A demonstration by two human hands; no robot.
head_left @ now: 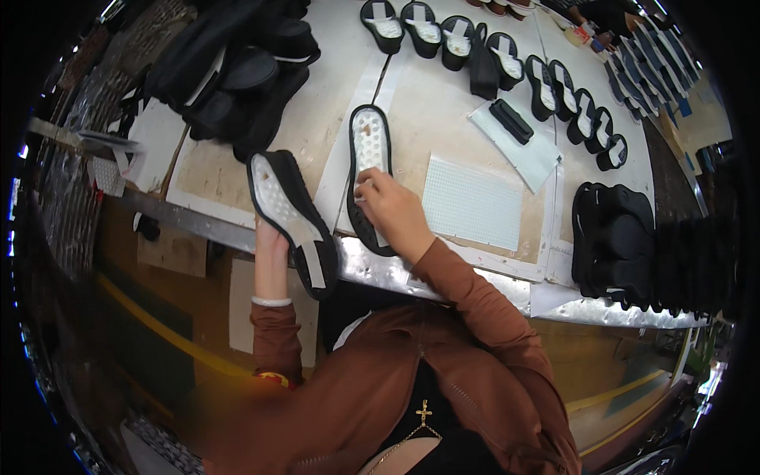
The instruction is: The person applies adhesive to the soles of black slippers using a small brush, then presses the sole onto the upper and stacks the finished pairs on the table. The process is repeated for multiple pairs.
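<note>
My left hand [271, 236] grips a black wedge shoe sole [307, 207] from behind, holding it tilted over the table's front edge. The sole's white honeycombed inside faces up, and a pale strip lies across its heel end. Most of the fingers are hidden behind it. A second black sole [370, 131] lies on the table, also with a white honeycombed inside. Over its middle is my right hand [392, 207], fingers curled and pressed together; whatever they hold is too small to make out.
More black soles [457, 43] stand in a row at the back. A gridded sheet [473, 202] lies right of my right hand; a black block [511, 121] rests on another sheet [532, 162]. Black soles are piled left [237, 79] and right [613, 237]. Striped pieces [653, 67] are stacked far right.
</note>
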